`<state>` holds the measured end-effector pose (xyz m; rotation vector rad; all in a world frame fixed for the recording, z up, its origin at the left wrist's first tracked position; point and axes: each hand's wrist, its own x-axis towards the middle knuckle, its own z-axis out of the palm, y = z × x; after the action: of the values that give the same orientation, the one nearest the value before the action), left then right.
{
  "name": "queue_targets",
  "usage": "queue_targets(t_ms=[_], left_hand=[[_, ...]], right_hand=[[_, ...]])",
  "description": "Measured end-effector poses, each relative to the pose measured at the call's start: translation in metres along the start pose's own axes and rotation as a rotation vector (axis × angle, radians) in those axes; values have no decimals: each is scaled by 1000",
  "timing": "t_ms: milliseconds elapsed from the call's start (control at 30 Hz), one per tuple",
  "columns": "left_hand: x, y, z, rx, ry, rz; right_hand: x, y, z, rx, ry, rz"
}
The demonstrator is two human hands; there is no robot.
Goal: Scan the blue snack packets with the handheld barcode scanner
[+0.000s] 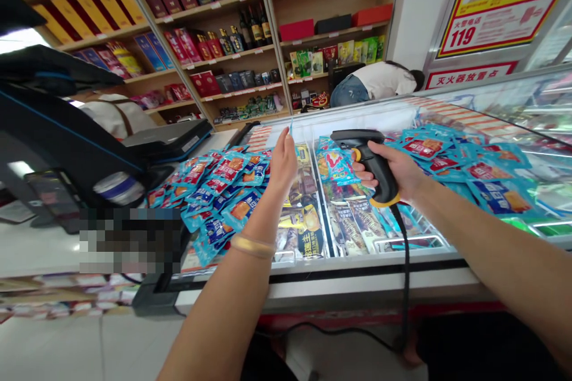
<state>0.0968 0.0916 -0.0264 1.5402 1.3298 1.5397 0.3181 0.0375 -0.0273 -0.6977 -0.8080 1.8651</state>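
Note:
My right hand (pixel 397 169) is wrapped round the grip of a black and yellow barcode scanner (pixel 375 164), its cable hanging down over the freezer's front edge. My left hand (pixel 285 158), raised above the glass, is closed on a thin blue packet (pixel 291 125) seen nearly edge-on; most of it is hidden by the fingers. A heap of small blue snack packets (pixel 223 184) lies left of this hand. Another pile of blue snack packets (pixel 447 155) spreads beyond the scanner to the right. A blue packet with a red picture (pixel 336 165) shows just left of the scanner.
Under the piles is a glass-topped freezer (pixel 308 268) with packaged ice creams inside. A black checkout terminal (pixel 58 113) and a phone (pixel 53 196) stand at left. Behind are shelves (pixel 214 6) of boxes and bottles. A person in white (pixel 379 80) bends down beyond the freezer.

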Motion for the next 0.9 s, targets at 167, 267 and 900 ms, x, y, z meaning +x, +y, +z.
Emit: queue_targets(t_ms=[167, 267, 900], left_hand=[[11, 7, -69, 646, 131, 227], [10, 8, -108, 986, 206, 163], [-3, -14, -137, 1165, 184, 28]], right_hand=[[14, 13, 27, 20, -57, 36], [26, 28, 53, 26, -94, 93], [50, 58, 77, 51, -196, 164]])
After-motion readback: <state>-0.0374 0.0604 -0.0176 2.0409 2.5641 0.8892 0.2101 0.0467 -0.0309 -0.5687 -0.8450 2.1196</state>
